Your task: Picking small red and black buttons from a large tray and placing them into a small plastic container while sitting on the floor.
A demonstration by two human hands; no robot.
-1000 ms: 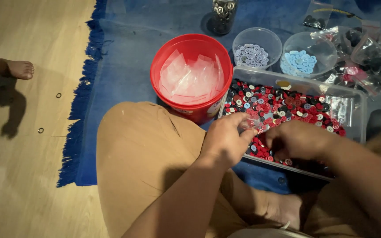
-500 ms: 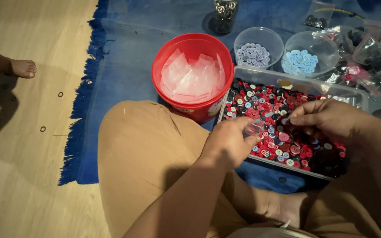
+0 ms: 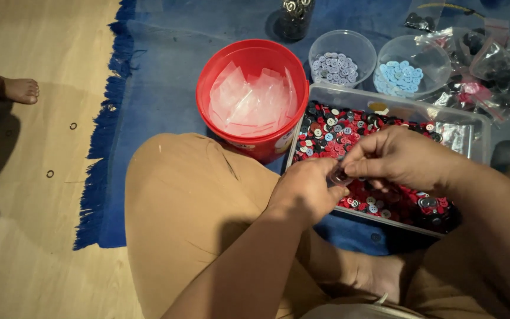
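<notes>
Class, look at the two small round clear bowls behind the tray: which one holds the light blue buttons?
The right-hand bowl, beside the plastic bags; the left bowl holds greyish-lilac buttons.

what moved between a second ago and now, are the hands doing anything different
The right hand went out over the button tray, then came back to meet the left hand. Its fingertips now pinch at a small clear bag that the left hand holds; whether it carries a button is too small to tell. The left hand barely moved. The red bucket, the two clear bowls and the bare foot stayed put.
</notes>
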